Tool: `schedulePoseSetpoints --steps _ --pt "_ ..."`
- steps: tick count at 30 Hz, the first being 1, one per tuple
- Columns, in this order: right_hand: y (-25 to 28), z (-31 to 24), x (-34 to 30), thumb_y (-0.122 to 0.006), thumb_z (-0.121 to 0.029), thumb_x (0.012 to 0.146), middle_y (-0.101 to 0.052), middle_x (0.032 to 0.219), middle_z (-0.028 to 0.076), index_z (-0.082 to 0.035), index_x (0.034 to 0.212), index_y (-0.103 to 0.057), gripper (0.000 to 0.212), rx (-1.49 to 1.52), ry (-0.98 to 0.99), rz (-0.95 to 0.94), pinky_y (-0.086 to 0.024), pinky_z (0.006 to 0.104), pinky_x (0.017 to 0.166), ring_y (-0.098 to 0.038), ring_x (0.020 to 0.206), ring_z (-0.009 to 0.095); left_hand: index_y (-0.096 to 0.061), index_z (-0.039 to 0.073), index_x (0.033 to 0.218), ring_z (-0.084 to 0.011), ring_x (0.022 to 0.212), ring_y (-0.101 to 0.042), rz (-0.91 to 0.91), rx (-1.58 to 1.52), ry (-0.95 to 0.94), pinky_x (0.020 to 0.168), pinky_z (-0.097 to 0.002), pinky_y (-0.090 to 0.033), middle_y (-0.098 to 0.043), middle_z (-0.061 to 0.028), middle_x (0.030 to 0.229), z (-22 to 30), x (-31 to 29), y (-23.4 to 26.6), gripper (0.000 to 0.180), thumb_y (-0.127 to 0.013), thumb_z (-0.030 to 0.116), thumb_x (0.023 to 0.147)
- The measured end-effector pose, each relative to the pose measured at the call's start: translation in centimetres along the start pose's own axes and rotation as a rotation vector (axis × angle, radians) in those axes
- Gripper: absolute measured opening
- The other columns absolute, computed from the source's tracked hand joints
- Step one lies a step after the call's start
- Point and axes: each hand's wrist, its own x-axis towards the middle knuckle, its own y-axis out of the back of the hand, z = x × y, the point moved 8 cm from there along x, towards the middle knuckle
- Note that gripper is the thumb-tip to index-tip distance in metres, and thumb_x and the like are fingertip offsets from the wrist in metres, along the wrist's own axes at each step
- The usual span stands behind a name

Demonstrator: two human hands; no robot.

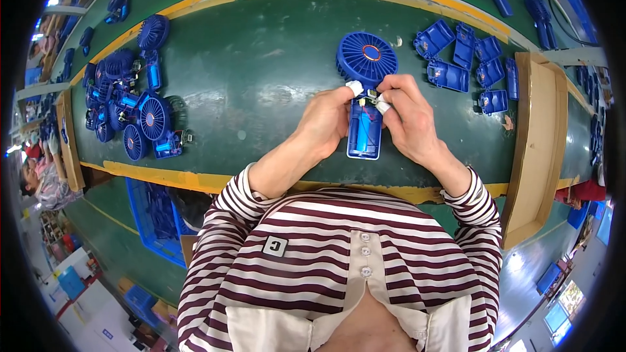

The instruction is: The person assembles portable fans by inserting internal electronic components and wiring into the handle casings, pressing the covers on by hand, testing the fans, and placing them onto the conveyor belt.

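In front of me a blue handheld fan (pixel 369 58) lies on the green bench, its round grille away from me and its handle toward me. The handle's back is off, baring a light-blue cylindrical battery (pixel 362 132), thin wires and a small circuit board (pixel 372 94). My left hand (pixel 326 120) grips the handle's left side, thumb at its top by the board. From the right, my right hand (pixel 412 120) pinches at the circuit board with thumb and fingers. White coverings wrap some fingertips on both hands. Fingers partly hide the board and wires.
Several open fans are heaped at the left (pixel 134 107). Several blue handle covers (pixel 448 75) lie at the right, beside an upright-edged cardboard tray (pixel 538 137). A yellow-edged belt with more fans runs behind. Below the bench's left stands a blue crate (pixel 153 228). Another person (pixel 49 179) sits far left.
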Motion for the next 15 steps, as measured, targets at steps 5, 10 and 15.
schedulePoseSetpoints --steps 5,10,15 --pt "-0.3 -0.2 0.3 -0.053 0.012 0.064 -0.049 0.095 0.015 0.006 0.083 -0.051 0.020 -0.013 0.026 -0.062 -0.044 0.0348 0.069 -0.052 0.083 0.031 -0.052 -0.003 0.098 -0.0173 0.080 -0.058 -0.017 -0.001 -0.010 0.069 -0.0327 -0.049 -0.058 -0.0095 0.091 -0.2 0.1 0.3 0.021 -0.045 0.013 0.086" --pt "-0.3 -0.1 0.3 -0.051 0.012 0.069 -0.050 0.095 0.014 0.006 0.081 -0.052 0.014 -0.025 0.019 -0.053 -0.046 0.0292 0.056 -0.055 0.071 0.023 -0.053 -0.003 0.099 -0.0174 0.085 -0.057 -0.016 0.021 0.024 0.075 -0.0322 -0.048 -0.058 -0.0093 0.095 -0.1 -0.3 0.0 0.023 -0.046 0.014 0.086" --pt "-0.6 -1.4 0.5 -0.053 0.012 0.065 -0.051 0.094 0.016 0.007 0.082 -0.051 0.017 -0.179 0.159 -0.057 -0.047 0.0338 0.065 -0.055 0.078 0.029 -0.056 0.000 0.087 -0.0132 0.061 -0.056 0.021 0.041 -0.019 0.053 -0.0288 -0.048 -0.058 -0.0062 0.075 0.0 -0.1 0.4 0.020 -0.050 0.019 0.086"
